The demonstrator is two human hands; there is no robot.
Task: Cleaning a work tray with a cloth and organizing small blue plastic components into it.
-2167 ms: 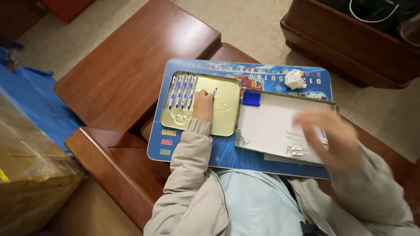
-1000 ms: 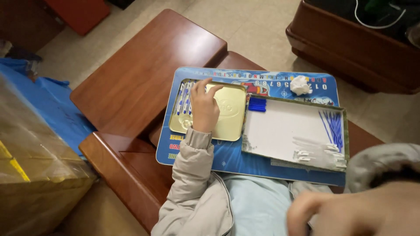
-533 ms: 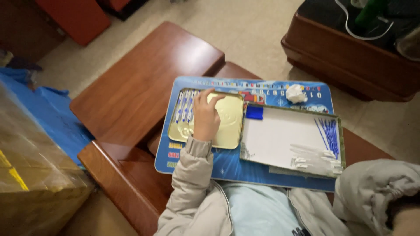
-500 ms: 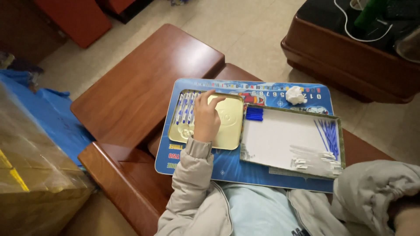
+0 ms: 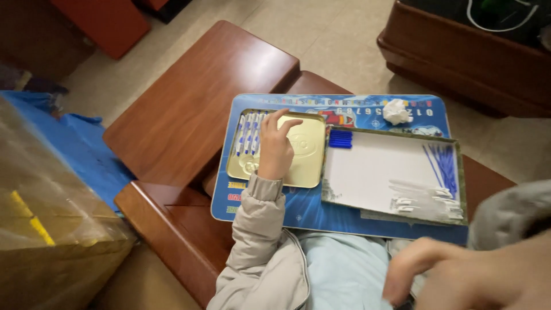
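Nearest the camera, the right hand (image 5: pixel 459 275) is blurred; its grip cannot be told. Farther out, the left hand (image 5: pixel 277 146) rests loosely spread, holding nothing, in the gold tin (image 5: pixel 307 166) beside the pens (image 5: pixel 247 133). Pens likely light, stiff, slick: pinch mid-barrel.

Dressed in a pale beige padded jacket, with a ribbed knitted cuff at the wrist of the left hand (image 5: pixel 275 150) and a zip running down the open front edge. Light blue clothing beneath, showing between the jacket's two sides. Bare, ringless left hand. Right hand (image 5: pixel 459 275) blurred and close to the lens, its sleeve grey-beige and puffy.
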